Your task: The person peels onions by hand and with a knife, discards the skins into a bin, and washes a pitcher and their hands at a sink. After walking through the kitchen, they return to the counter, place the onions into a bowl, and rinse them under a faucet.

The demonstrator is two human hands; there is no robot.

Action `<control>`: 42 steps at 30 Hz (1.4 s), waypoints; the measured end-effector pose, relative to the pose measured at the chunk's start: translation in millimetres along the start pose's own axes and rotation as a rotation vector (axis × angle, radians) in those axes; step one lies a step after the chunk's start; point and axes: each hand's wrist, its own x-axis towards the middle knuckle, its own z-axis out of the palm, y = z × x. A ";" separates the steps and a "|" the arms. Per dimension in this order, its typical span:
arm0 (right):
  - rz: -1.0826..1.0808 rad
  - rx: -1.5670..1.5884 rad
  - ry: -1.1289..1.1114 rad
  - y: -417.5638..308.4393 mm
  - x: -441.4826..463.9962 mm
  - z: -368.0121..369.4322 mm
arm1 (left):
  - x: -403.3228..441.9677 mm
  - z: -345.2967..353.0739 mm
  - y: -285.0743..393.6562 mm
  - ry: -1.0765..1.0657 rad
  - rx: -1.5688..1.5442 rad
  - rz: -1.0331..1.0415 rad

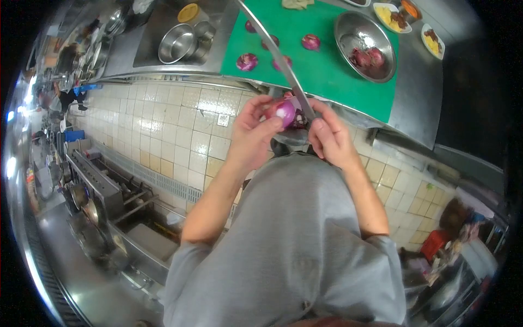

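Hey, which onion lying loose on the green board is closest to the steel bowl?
The onion wholly right of the knife; the other loose ones lie farther left, farther from the bowl.

Bright, cool light falls fairly evenly over the flat green cutting mat (pixel 321 73) in the middle. Blown-out white light spots (pixel 11 166) flare at the far left edge. Glare breaks up the glossy cream square floor tiles (pixel 169 109), and highlights glint inside the round silver metal bowl (pixel 344 32). The wide lens bends straight lines strongly; the rim smears into soft blur, with black corners.
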 end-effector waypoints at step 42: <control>-0.210 -0.578 -0.003 -5.9 1.4 3.3 | 14.5 21.0 -8.3 0.051 -0.155 -0.133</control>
